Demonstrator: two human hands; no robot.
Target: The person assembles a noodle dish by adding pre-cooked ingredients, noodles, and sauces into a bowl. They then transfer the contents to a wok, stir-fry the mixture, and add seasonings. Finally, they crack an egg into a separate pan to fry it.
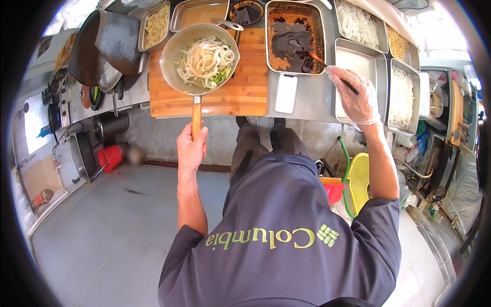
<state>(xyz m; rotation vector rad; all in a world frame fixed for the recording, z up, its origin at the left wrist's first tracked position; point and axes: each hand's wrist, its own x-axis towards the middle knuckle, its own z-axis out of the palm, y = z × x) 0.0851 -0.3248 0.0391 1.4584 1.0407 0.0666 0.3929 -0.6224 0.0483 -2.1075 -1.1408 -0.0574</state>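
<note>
My left hand point(193, 147) grips the wooden handle point(196, 115) of a metal saucepan point(170, 65). Wide pale noodles point(207, 57) lie in the pan over green shredded vegetable, probably cucumber. The pan is above a wooden cutting board point(249, 88); I cannot tell whether it touches it. In a clear plastic glove, my right hand point(356, 94) holds a dark-handled utensil point(350, 86), reddish farther down. Its far end dips into dark sauce with an orange-brown layer point(293, 42) in a rectangular metal tray point(267, 67), so its tip is hidden.
A phone point(286, 94) lies between the board and metal trays of noodles point(401, 96). Behind the pan stand a tray of pale cubes point(156, 27), a tray of brownish liquid point(199, 15) and a bowl of dark sauce point(246, 12). Large dark pots point(119, 42) are at left.
</note>
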